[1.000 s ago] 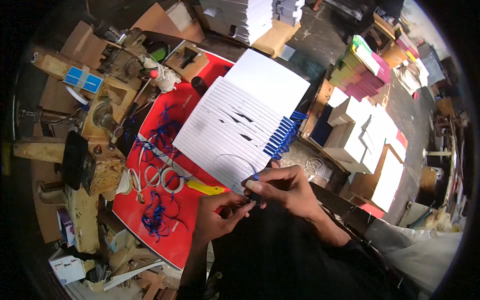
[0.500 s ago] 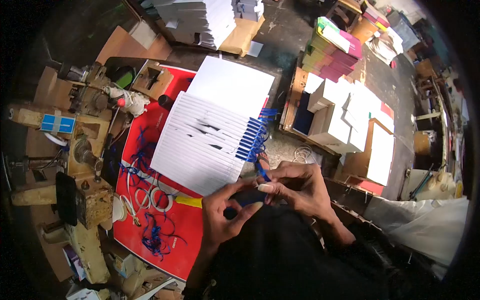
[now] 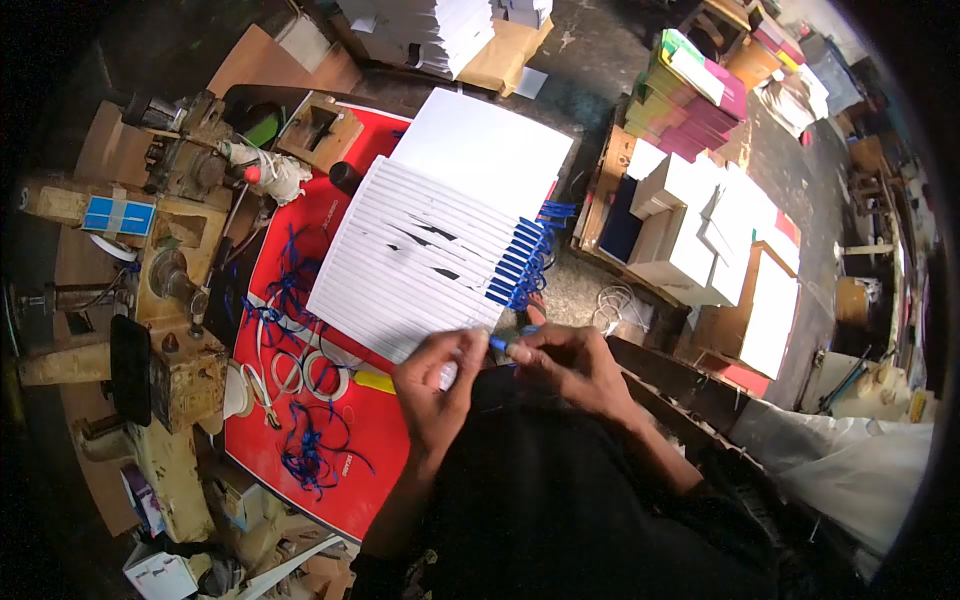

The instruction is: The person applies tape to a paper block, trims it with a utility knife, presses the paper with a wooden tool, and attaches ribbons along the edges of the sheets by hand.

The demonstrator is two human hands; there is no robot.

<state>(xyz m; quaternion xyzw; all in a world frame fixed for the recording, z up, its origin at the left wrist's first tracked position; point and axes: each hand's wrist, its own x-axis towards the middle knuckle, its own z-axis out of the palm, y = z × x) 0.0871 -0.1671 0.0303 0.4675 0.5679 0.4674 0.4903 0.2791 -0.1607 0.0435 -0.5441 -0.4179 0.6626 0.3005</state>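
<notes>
A short piece of blue ribbon [image 3: 497, 343] stretches between my two hands, just off the near corner of the white stack. The fingertips of my left hand [image 3: 432, 388] are closed on its left end. A small whitish thing [image 3: 449, 374] shows in the left palm; I cannot make out what it is. My right hand [image 3: 575, 368] pinches the ribbon's other end. Beyond them, overlapping white paper blocks [image 3: 400, 265] lie fanned in a row, with blue ribbon ends [image 3: 520, 262] hanging from their right edges. A plain white block [image 3: 480, 145] lies behind.
On the red board [image 3: 375, 480] lie tangled blue ribbon scraps [image 3: 310, 455], tape rolls [image 3: 325, 375], scissors [image 3: 265, 395] and a yellow-handled tool [image 3: 374, 381]. An old machine [image 3: 175, 290] stands at left. White paper stacks [image 3: 690, 230] sit on a pallet at right.
My hands have moved up toward the paper blocks. The left fingers, apart before, have come together at the ribbon. The view has shifted slightly.
</notes>
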